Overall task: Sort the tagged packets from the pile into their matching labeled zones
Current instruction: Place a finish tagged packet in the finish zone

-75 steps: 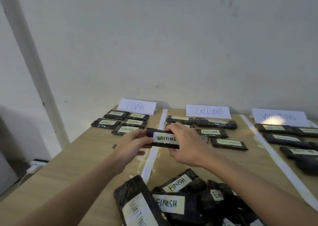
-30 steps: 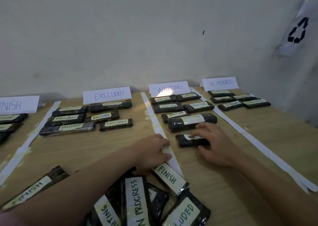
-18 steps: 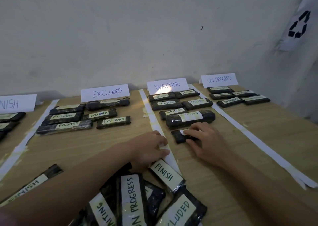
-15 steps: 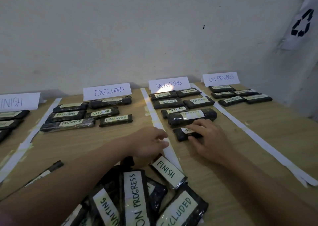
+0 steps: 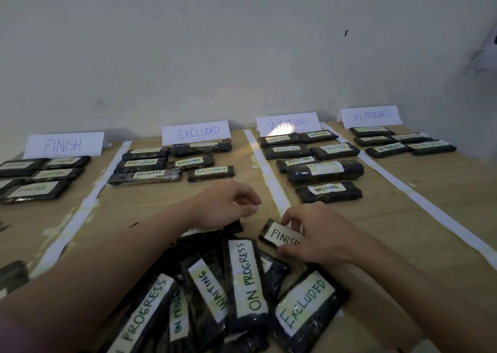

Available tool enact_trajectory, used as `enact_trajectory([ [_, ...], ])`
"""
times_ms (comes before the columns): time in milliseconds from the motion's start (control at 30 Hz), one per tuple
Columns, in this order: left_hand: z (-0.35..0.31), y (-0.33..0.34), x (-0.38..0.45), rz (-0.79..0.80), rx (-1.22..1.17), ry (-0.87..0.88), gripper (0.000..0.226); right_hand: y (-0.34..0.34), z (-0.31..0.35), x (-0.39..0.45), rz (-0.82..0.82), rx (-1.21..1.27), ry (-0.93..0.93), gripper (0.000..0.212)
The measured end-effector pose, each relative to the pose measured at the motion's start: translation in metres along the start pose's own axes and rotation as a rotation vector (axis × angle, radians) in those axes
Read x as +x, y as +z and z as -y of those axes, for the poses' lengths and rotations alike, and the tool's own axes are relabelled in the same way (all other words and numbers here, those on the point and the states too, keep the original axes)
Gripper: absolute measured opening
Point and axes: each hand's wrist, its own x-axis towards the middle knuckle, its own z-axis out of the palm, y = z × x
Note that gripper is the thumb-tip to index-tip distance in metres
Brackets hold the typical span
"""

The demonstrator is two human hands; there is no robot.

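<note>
A pile of black tagged packets [image 5: 242, 293] lies at the near edge of the wooden table. My right hand [image 5: 317, 234] grips a packet tagged FINISH [image 5: 277, 234] at the top of the pile. My left hand [image 5: 226, 205] hovers just left of it, fingers loosely curled, holding nothing. A packet tagged WAITING [image 5: 328, 191] lies alone at the front of the WAITING zone. Four paper signs stand at the back: FINISH [image 5: 64, 144], EXCLUDED [image 5: 196, 131], WAITING [image 5: 287, 123], ON PROGRESS [image 5: 371, 116], each with sorted packets in front.
White tape strips [image 5: 271, 180] divide the table [image 5: 430, 218] into zones. The wall [image 5: 242, 43] rises right behind the signs. A stray dark packet [image 5: 12, 274] lies at the left edge.
My right hand let go of the WAITING packet in its zone and came back to grip the FINISH packet on the pile. My left hand lifted slightly off the pile.
</note>
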Motion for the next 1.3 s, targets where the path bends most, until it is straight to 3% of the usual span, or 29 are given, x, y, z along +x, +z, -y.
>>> enact_trajectory([
  [100, -0.001, 0.000, 0.000, -0.024, -0.059, -0.005, 0.027, -0.002, 0.004, 0.002, -0.203, 0.036, -0.068, 0.040],
  [200, -0.002, -0.004, -0.001, -0.082, -0.289, -0.016, 0.016, -0.003, 0.007, 0.007, -0.458, 0.075, -0.186, 0.034],
  [300, -0.001, -0.015, -0.006, -0.147, -0.491, -0.044, 0.010, -0.005, 0.015, 0.016, -0.564, 0.068, -0.234, 0.041],
  [500, 0.025, -0.052, -0.037, -0.301, -0.573, -0.113, 0.015, -0.010, 0.061, 0.048, -0.538, 0.076, -0.338, 0.046],
  [733, 0.090, -0.101, -0.102, -0.508, -0.534, -0.215, 0.015, 0.003, 0.165, 0.104, -0.409, 0.039, -0.475, 0.044],
  [1000, 0.199, -0.140, -0.194, -0.767, -0.336, -0.478, 0.020, 0.055, 0.295, 0.179, -0.229, 0.045, -0.569, 0.040],
  [1167, 0.279, -0.141, -0.253, -0.588, 0.180, -0.640, 0.033, 0.109, 0.363, 0.222, -0.157, 0.063, -0.557, 0.037],
  [1300, 0.312, -0.131, -0.273, -0.513, 0.308, -0.644, 0.067, 0.143, 0.406, 0.252, -0.129, 0.028, -0.555, 0.038],
])
